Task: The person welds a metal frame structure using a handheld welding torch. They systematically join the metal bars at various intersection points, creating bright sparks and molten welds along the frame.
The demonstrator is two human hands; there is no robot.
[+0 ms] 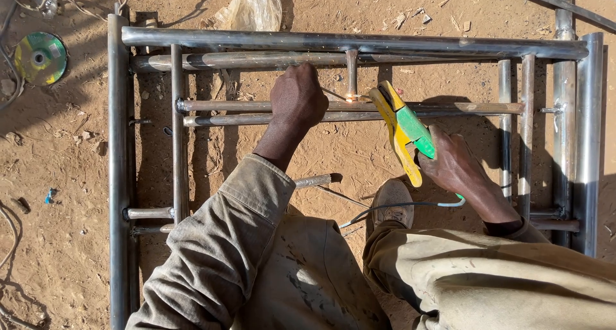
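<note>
Single head view, steeply downward, close over metal frame (350, 44) on sand.

yellow-green electrode holder (403, 132) tilted, tip sparking at grey steel-tube frame (359, 44) on sand

harsh sunlight, sharp shadows falling leftward; focus crisp, edges perhaps slightly stretched.

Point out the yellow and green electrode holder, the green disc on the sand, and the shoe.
yellow and green electrode holder (404, 130), head view, on the middle of its body.
green disc (40, 58), head view, on its face near the hub.
shoe (393, 200), head view, on its upper.
</note>
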